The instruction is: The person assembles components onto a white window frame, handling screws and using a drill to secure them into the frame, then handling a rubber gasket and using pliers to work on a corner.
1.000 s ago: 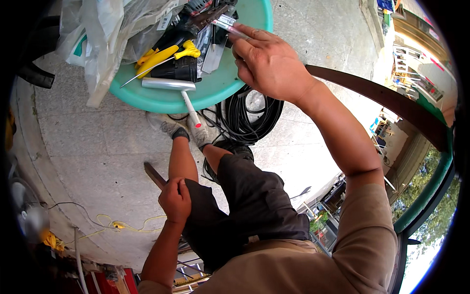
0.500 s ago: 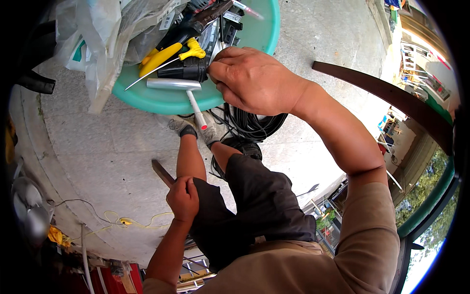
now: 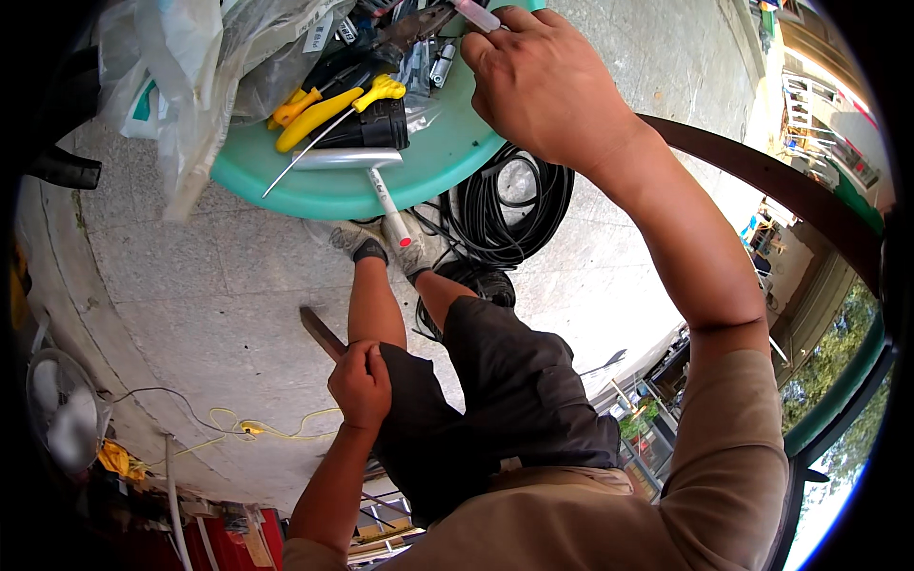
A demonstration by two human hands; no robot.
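My right hand [image 3: 550, 84] is over the right side of a round teal plastic surface [image 3: 447, 162], its fingers curled and their tips partly hidden. Beside the fingers is a pale, pink-tinted tube [image 3: 476, 14]; whether they grip it is unclear. My left hand [image 3: 360, 385] rests with bent fingers on my left knee. On the teal surface lie a screwdriver [image 3: 381, 88] with a yellow handle, a yellow-handled tool [image 3: 319, 121], a black cylinder [image 3: 376, 126] and a silver T-shaped tool [image 3: 347, 159] with a red end, reaching past the rim.
Crumpled clear plastic bags [image 3: 190, 86] cover the left of the teal surface. Coiled black cable [image 3: 519, 205] lies on the floor close to my feet. A yellow cord [image 3: 249, 428] and a fan [image 3: 67, 409] are at left. A curved brown bar [image 3: 743, 157] stands at right.
My right hand has moved up and to the right, away from the black cylinder to beside the pinkish tube. My left hand has stayed on the knee.
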